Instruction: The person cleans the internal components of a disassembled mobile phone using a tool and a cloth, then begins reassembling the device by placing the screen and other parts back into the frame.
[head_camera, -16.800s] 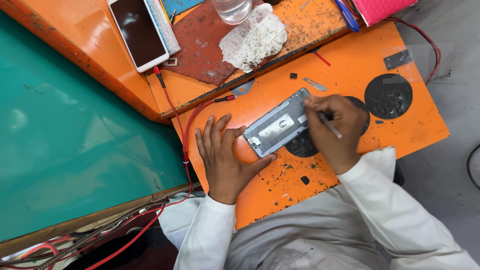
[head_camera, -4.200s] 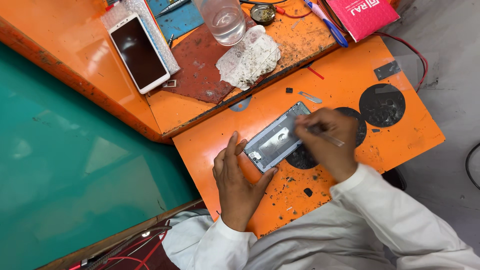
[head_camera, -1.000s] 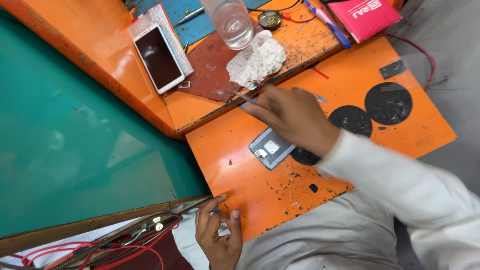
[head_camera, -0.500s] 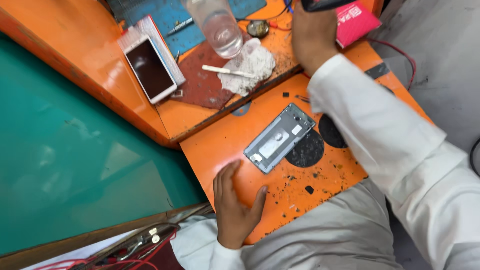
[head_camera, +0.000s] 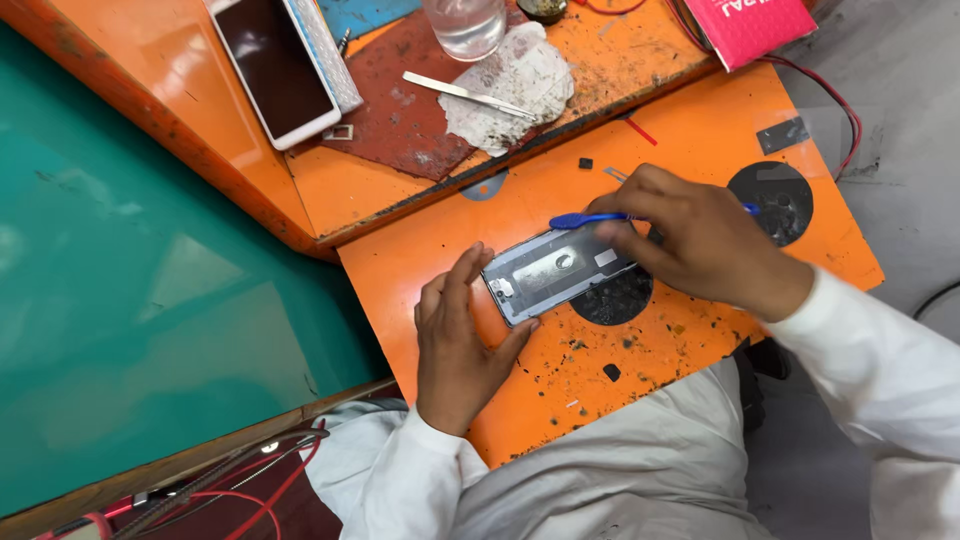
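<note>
A grey phone back cover (head_camera: 555, 272) lies inside-up on the orange pull-out shelf (head_camera: 690, 340), partly over a round black hole. My left hand (head_camera: 462, 340) rests flat on the shelf, fingertips and thumb against the cover's near-left corner. My right hand (head_camera: 700, 240) holds a blue plastic pry tool (head_camera: 588, 219) whose flat tip lies along the cover's far edge.
On the upper orange bench sit a white phone (head_camera: 272, 62), a glass of water (head_camera: 465, 22), metal tweezers (head_camera: 465, 93) on a dirty white cloth (head_camera: 510, 80), and a pink booklet (head_camera: 752, 25). A green surface (head_camera: 130, 290) fills the left. Red wires (head_camera: 240, 490) hang below.
My right hand went up to the bench, left the tweezers on the cloth, and came back down holding the blue tool at the cover. My left hand moved up against the cover.
</note>
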